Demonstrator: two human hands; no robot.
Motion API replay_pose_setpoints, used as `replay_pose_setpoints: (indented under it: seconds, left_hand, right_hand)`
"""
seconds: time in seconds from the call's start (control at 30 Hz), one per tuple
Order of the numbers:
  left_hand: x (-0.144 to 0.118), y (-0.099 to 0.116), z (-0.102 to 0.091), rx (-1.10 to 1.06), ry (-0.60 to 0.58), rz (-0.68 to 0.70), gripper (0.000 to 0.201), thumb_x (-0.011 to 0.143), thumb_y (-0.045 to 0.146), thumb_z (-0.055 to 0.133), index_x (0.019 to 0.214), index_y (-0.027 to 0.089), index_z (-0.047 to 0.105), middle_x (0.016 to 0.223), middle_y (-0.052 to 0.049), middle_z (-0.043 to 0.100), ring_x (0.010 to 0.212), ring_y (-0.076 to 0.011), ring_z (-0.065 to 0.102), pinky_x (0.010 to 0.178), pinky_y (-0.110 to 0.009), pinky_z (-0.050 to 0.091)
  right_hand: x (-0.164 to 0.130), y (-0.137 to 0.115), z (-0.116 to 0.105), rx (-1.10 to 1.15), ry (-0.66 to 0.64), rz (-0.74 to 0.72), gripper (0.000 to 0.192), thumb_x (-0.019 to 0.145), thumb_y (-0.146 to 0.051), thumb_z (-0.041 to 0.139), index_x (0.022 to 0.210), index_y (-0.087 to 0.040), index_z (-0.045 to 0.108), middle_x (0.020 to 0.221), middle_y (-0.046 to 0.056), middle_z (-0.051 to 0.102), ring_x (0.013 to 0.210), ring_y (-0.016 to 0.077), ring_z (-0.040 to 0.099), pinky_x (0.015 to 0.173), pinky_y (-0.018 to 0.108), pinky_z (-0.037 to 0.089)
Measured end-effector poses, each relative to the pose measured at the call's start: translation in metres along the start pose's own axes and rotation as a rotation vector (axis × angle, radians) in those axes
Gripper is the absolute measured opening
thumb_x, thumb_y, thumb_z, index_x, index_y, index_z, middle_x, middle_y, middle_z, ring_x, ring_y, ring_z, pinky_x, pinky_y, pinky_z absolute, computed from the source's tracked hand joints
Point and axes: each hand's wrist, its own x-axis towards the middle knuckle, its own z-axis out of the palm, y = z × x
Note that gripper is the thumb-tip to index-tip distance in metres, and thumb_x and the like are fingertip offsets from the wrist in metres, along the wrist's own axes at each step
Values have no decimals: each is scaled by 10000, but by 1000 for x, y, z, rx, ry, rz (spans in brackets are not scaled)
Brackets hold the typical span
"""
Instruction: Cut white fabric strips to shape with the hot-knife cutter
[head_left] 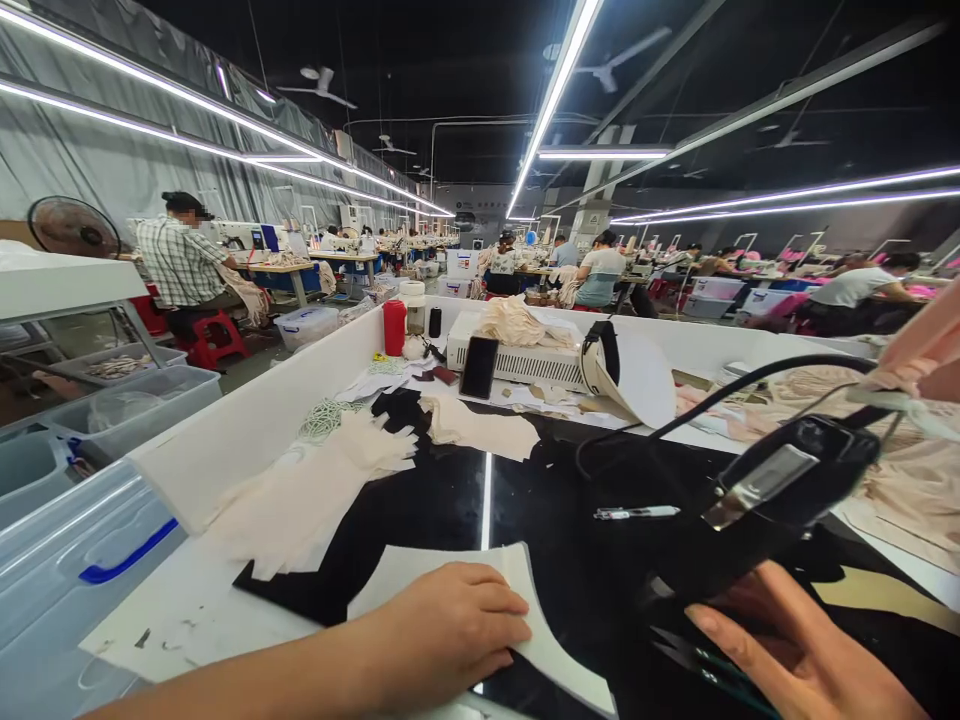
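My left hand [442,630] lies palm down on a white pattern-shaped piece [390,575] with curved edges, its fingers resting on the surface. At the right, my right hand [810,645] has its thumb stretched out and apart from the index finger. A black corded power tool [780,500] with a metal plate hangs just above that hand and hides some of its fingers. Below the thumb are dark blades that look like scissors [679,650], with greenish handles partly hidden. A white pen [637,512] lies on the glossy black table surface [577,580].
Pale fabric pieces [307,490] are stacked at the left, with another pile [480,425] behind. A phone [478,367] leans against a white machine [517,350]. A white visor [630,370] stands beside it. Low white walls [262,410] edge the table. Several people sew beyond.
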Motion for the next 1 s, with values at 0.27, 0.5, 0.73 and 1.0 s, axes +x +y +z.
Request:
replay_pose_setpoints:
  seconds: [0.27,0.5,0.73,1.0]
  left_hand:
    - [4,1,0,-47,64,-35,221,1069,251,602,1271,189,670,1311,-61,727,1202,-208,683,1076,-319,502]
    - [26,7,3,201,60,-25,78,1062,186,582,1079,153,650,1070,-62,728,987,-202,691,845,-316,515]
    - [31,6,28,376,75,-23,180,1028,281,674,1116,128,636,1080,-92,720,953,-231,675,718,-333,499]
    - [23,6,40,357,190,-32,182,1074,258,576,1188,136,647,1228,-96,726,1000,-213,670,733,-320,506]
  right_hand:
    - [30,-73,32,407,118,-56,630,772,-583,823,1318,-327,641,1131,91,776,899,303,790,845,452,665]
    - [38,-96,66,633,60,-145,642,816,-448,857,1386,-337,583,1001,18,725,706,184,701,660,343,635]
    - [36,-112,107,789,118,-210,415,897,-339,805,1237,-313,568,834,-49,662,646,148,648,605,316,581]
    - [41,-110,121,864,79,-219,367,905,-322,783,1196,-292,561,810,-56,656,624,142,635,585,315,580]
